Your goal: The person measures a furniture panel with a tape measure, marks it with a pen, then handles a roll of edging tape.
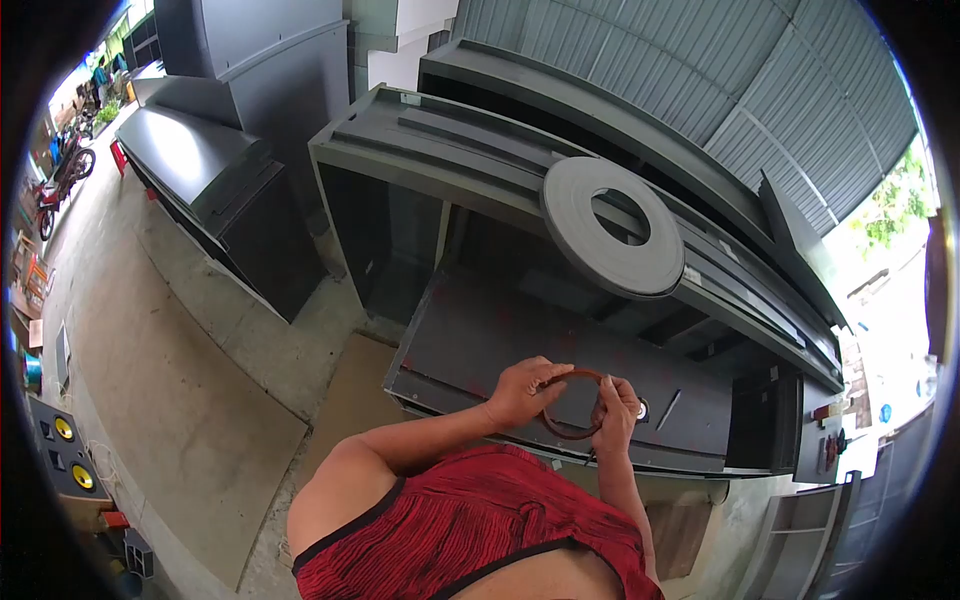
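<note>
Both hands hold a thin brown ring (568, 434), like a nearly used-up roll of tape, in front of the body. My left hand (522, 392) is closed on its upper left side, with thumb and fingers pinched together. On the opposite side, the fingers of my right hand (613, 411) are closed round the rim. Below them lies a dark grey panel (500, 340) with red marks. A small white round thing (643, 409) shows just beside the right hand, partly hidden by it. On the panel further right is a thin light strip (670, 408).
A large grey coil of banding (570, 215) rests on a long dark cabinet frame (350, 150) ahead. Dark panels are stacked on a stand (200, 165) at left. A loudspeaker (68, 450) stands at far left, a shelf unit (800, 530) at lower right.
</note>
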### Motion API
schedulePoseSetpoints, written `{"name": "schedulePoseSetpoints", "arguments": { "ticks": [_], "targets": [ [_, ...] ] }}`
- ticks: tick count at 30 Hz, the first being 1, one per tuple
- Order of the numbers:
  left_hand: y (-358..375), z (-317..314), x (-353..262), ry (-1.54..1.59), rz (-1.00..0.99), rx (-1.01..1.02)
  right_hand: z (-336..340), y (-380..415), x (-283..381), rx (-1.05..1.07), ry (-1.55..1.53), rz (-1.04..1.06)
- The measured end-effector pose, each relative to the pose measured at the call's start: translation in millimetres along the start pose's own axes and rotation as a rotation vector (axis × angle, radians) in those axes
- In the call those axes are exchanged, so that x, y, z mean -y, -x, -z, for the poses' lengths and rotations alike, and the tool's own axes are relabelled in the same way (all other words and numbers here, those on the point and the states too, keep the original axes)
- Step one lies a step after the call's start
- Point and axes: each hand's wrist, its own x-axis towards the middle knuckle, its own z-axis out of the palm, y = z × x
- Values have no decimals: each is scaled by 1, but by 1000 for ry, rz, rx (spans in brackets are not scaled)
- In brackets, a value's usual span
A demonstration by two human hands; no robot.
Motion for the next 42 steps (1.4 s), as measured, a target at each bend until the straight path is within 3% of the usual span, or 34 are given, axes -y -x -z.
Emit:
{"name": "schedulePoseSetpoints", "arguments": {
  "ticks": [6,12,17,18,20,30,38,42],
  "targets": [
    [-18,14,10,-150,-170,-41,-10,-11,-3,55,50,-95],
    [-66,64,25,-274,-99,-92,-8,-7,-3,39,252,-87],
    [-150,135,62,-506,-196,-417,49,21,-2,219,260,-284],
    [-166,148,60,-567,-115,-421,58,29,-3,188,270,-294],
    [-197,165,80,-685,-221,-566,77,44,-10,121,289,-314],
    [-274,186,141,-900,354,-385,156,133,-63,-239,196,-564],
    [-304,189,165,-905,488,-296,229,170,-145,-394,127,-719],
    [-308,194,174,-932,444,-255,204,167,-105,-359,263,-719]
  ]
}}
